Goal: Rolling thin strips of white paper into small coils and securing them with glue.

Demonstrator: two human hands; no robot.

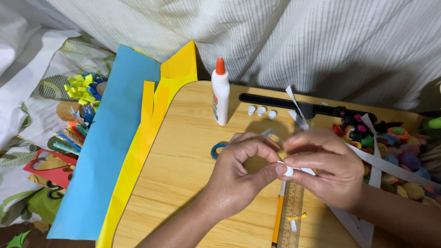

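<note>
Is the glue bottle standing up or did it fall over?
Standing up. The white glue bottle rests on its base on the wooden table, its orange cap pointing straight up, away from both hands.

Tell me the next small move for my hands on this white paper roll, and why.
Probably keep rolling the strip a little tighter. Both hands, left hand and right hand, pinch a small white paper coil between the fingertips, and a long tail of white strip hangs loose to the right, unrolled.

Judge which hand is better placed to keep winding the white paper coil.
Probably the left hand: its fingers pinch the small white coil. The right hand grips the paper strip trailing rightward, so it suits feeding.
</note>
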